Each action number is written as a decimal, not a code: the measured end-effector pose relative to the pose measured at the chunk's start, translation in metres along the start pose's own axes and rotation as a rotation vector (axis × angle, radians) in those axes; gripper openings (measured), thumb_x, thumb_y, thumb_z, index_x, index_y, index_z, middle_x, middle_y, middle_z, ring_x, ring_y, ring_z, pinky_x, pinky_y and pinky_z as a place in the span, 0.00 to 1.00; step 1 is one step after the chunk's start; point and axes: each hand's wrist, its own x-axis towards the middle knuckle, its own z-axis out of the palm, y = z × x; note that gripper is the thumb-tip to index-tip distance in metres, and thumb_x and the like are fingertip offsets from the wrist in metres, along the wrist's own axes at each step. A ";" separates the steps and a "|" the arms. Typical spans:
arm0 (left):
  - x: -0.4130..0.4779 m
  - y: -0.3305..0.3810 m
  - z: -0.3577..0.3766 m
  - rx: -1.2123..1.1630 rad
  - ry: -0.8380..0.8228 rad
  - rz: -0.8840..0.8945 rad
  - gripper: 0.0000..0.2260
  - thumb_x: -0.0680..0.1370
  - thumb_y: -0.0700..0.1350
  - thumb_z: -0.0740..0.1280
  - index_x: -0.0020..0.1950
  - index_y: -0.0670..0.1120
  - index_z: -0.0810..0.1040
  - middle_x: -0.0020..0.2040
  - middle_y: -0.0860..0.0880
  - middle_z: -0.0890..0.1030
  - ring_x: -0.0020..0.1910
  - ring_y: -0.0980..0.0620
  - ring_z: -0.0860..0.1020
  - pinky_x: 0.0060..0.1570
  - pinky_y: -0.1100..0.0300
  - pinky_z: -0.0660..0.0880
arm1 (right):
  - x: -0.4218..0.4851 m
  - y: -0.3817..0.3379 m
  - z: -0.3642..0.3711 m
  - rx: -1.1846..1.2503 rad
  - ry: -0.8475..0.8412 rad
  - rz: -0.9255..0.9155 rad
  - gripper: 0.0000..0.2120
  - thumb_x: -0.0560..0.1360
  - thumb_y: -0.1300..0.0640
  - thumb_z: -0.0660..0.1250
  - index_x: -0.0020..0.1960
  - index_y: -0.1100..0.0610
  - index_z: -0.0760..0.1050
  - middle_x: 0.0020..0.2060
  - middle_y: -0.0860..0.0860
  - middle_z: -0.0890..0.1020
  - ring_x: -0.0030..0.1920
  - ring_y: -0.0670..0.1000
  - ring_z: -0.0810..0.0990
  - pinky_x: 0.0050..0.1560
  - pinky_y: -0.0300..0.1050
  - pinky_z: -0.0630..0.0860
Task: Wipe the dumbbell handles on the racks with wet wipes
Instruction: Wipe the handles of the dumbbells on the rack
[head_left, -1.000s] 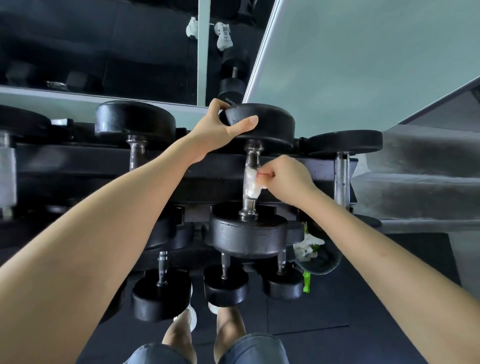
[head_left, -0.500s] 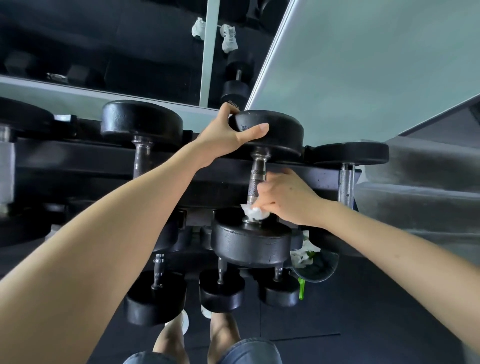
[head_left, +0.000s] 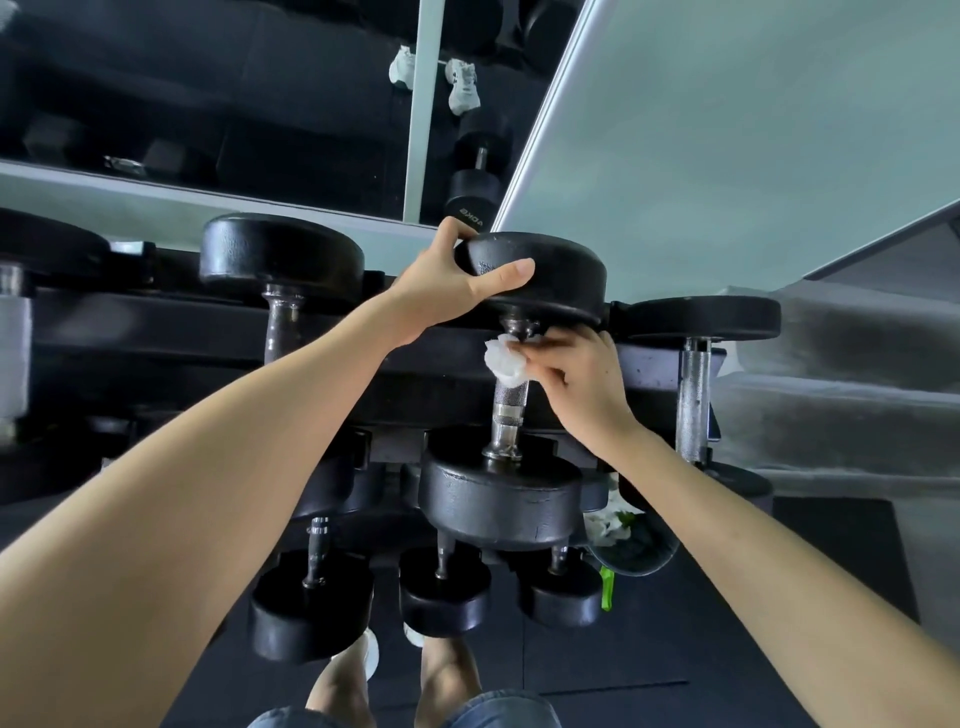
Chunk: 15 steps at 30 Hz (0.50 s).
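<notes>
In the centre of the frame, your right hand (head_left: 576, 384) pinches a crumpled white wet wipe (head_left: 503, 358) against the upper end of the dumbbell handle (head_left: 510, 402), just under the far head (head_left: 550, 280). Your left hand (head_left: 452, 291) grips the rim of that far head, with the thumb on the front and the fingers curled over the back edge. The dumbbell (head_left: 498, 499) lies on the black rack (head_left: 130, 322).

I judge it heavy and stiff, so it should not roll easily; steadying it at the head looks enough. The wipe is soft and thin, probably slippery when wet, so hold it wrapped around the bar.

The handle is bright metal, knurled in the middle, with smooth collars. The heads are round, matt black and a little scuffed.
</notes>
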 end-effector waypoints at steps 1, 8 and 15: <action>0.000 0.000 0.000 -0.003 0.001 0.001 0.28 0.67 0.65 0.71 0.58 0.53 0.65 0.49 0.56 0.73 0.52 0.54 0.73 0.45 0.62 0.69 | -0.001 0.001 0.004 -0.026 0.003 0.022 0.12 0.75 0.57 0.62 0.52 0.51 0.83 0.43 0.47 0.85 0.47 0.56 0.80 0.50 0.41 0.63; -0.001 0.001 0.002 0.004 0.012 0.013 0.27 0.68 0.64 0.70 0.59 0.52 0.65 0.47 0.58 0.71 0.46 0.60 0.71 0.41 0.65 0.67 | -0.024 -0.008 0.015 0.023 -0.078 0.061 0.18 0.75 0.46 0.59 0.56 0.54 0.81 0.40 0.46 0.81 0.43 0.53 0.77 0.47 0.45 0.67; -0.001 0.002 0.001 0.016 0.013 0.004 0.27 0.69 0.64 0.69 0.60 0.53 0.64 0.48 0.58 0.70 0.49 0.57 0.71 0.42 0.66 0.66 | -0.012 -0.008 0.024 0.121 0.008 0.174 0.10 0.72 0.55 0.67 0.50 0.52 0.84 0.40 0.48 0.83 0.45 0.55 0.77 0.50 0.49 0.70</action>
